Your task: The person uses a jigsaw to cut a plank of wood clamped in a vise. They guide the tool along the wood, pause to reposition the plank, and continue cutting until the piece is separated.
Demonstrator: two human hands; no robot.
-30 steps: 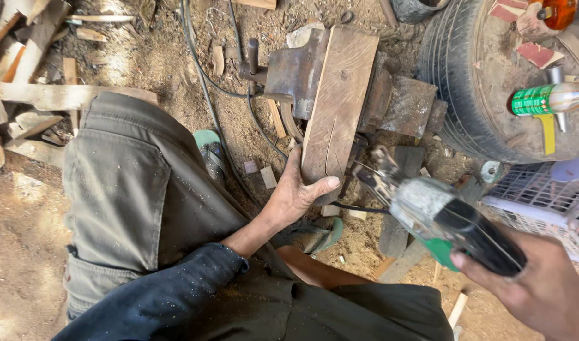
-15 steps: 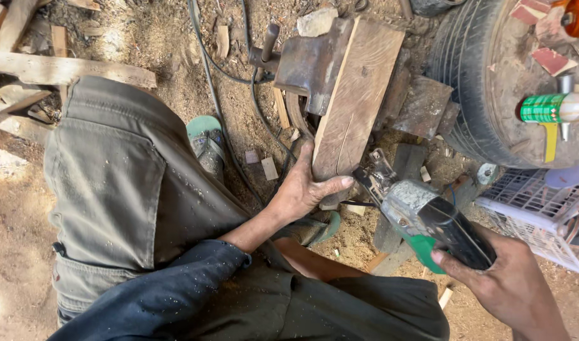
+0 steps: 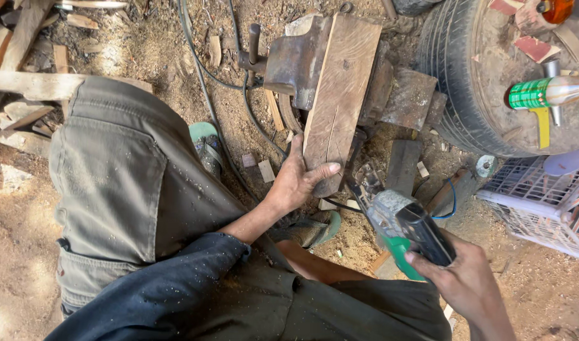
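The head camera looks down at a person sitting low on dusty ground full of sawdust. The left hand (image 3: 300, 180) is closed around the near end of a wooden plank (image 3: 340, 101), with the thumb lying across the top of the wood. The plank sits in a rusty metal vise (image 3: 295, 60) and points away from the person. The right hand (image 3: 463, 278) holds tight to a green and black power tool (image 3: 406, 230) (it looks like a grinder). The front of the tool is just beside the near end of the plank, close to the left thumb. I cannot tell if it touches the wood.

A black cable (image 3: 204, 82) runs over the dirt to the left of the vise. A green sandal (image 3: 206, 145) shows by the person's grey-green trouser leg (image 3: 125, 177). To the right lies an old tyre (image 3: 457, 82), with a green can (image 3: 530, 93) resting on top of it. Below the tyre is a white plastic crate (image 3: 536, 196). Scraps of wood (image 3: 30, 82) lie at the far left.
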